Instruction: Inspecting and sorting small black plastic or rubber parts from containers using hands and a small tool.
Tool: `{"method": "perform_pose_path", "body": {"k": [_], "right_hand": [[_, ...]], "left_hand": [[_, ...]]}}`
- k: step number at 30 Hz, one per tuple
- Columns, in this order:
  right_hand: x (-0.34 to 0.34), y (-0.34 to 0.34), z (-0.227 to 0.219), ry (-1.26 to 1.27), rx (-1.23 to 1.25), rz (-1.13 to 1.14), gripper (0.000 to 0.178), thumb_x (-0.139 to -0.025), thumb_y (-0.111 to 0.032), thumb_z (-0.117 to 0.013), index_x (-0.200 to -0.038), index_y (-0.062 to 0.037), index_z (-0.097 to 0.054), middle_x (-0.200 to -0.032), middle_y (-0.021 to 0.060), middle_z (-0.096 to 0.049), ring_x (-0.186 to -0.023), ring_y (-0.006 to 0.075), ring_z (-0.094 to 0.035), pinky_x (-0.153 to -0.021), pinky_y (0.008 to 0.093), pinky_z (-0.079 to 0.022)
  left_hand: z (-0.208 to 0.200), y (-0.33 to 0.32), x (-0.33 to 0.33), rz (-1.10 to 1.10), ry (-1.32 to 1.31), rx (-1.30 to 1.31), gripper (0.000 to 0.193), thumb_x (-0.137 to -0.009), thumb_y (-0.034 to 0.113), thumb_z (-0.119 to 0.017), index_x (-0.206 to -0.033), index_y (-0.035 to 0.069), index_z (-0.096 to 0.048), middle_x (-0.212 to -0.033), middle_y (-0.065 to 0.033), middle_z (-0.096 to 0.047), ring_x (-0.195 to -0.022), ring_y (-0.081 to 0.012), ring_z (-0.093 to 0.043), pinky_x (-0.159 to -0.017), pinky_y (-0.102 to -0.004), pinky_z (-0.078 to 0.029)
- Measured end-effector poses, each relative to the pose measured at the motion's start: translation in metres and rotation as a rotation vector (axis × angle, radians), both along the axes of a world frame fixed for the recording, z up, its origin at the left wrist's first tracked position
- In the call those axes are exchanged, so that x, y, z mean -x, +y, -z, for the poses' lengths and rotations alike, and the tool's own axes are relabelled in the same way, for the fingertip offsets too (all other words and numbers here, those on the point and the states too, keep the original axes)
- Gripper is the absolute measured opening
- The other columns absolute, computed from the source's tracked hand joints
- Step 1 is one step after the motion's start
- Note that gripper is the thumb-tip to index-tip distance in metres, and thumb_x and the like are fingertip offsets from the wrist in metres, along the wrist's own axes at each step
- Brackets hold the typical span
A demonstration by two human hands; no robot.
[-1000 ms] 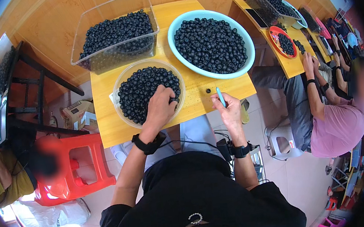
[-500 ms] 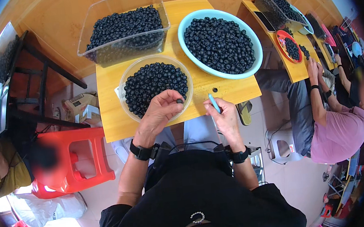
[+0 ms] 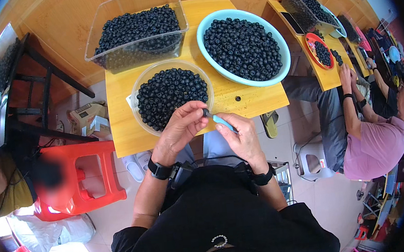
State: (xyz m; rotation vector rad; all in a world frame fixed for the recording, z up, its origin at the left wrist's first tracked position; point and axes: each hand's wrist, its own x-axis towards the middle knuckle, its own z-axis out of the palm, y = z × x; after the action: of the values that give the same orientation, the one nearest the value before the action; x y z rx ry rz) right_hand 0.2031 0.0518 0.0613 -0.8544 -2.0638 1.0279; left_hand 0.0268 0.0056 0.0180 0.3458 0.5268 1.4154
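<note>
My left hand pinches one small black round bead-like piece between thumb and fingers, just over the near edge of the table. My right hand grips a light-blue, pen-like tool, its tip meeting the piece or close beside it. Beyond the left hand sits a round clear tub full of similar black pieces. A light-blue bowl heaped with them stands to the right. One loose black piece lies on the wood beside small crumbs. How the tool's tip meets the piece is hard to make out.
A clear rectangular bin of black pieces stands at the back of the yellow table. A red stool is at the left. On the right, another person sits at a second table with a red plate.
My right hand has moved left, bringing the blue tool up to the piece in my left hand. My left hand has shifted slightly right, and the two hands are now close together.
</note>
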Motion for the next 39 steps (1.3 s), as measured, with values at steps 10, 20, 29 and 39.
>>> {"method": "perform_pose_path", "body": {"k": [10, 20, 29, 39], "right_hand": [[-0.002, -0.001, 0.0, -0.068, -0.12, 0.004, 0.02, -0.08, -0.019, -0.062, -0.094, -0.0042, -0.064, -0.078, 0.0116, -0.064, -0.062, 0.026, -0.061, -0.055, 0.0324, -0.046], [-0.007, 0.0, -0.004, -0.035, -0.034, -0.039, 0.022, -0.081, -0.014, -0.062, -0.094, 0.0029, -0.063, -0.079, 0.0154, -0.065, -0.065, 0.0244, -0.062, -0.058, 0.0296, -0.047], [-0.033, 0.025, 0.043, -0.129, -0.142, 0.236, 0.021, -0.083, -0.019, -0.059, -0.093, -0.0026, -0.065, -0.067, 0.0152, -0.061, -0.055, 0.0257, -0.059, -0.054, 0.0326, -0.046], [-0.014, -0.001, -0.001, 0.244, 0.447, -0.017, 0.023, -0.079, -0.01, -0.067, -0.1, -0.0021, -0.063, -0.073, -0.0011, -0.059, -0.061, 0.0045, -0.047, -0.054, 0.0199, -0.039]], "left_hand": [[-0.003, -0.002, -0.002, 0.032, 0.0, 0.006, 0.017, -0.084, 0.004, -0.059, -0.101, 0.002, -0.056, -0.09, -0.0041, -0.061, -0.079, -0.0108, -0.062, -0.074, -0.0223, -0.052], [-0.004, 0.0, -0.001, 0.089, -0.008, -0.014, 0.008, -0.083, 0.004, -0.061, -0.09, 0.003, -0.058, -0.08, -0.0053, -0.063, -0.073, -0.013, -0.063, -0.068, -0.0233, -0.053], [-0.02, -0.003, -0.006, 0.173, 0.017, -0.076, 0.007, -0.082, 0.003, -0.061, -0.088, 0.003, -0.058, -0.084, -0.0064, -0.063, -0.067, -0.0119, -0.061, -0.064, -0.0221, -0.052], [-0.011, 0.005, -0.013, 0.143, 0.114, 0.025, 0.013, -0.08, 0.002, -0.063, -0.09, 0.005, -0.055, -0.083, -0.0045, -0.062, -0.071, -0.012, -0.062, -0.065, -0.0216, -0.052]]}}
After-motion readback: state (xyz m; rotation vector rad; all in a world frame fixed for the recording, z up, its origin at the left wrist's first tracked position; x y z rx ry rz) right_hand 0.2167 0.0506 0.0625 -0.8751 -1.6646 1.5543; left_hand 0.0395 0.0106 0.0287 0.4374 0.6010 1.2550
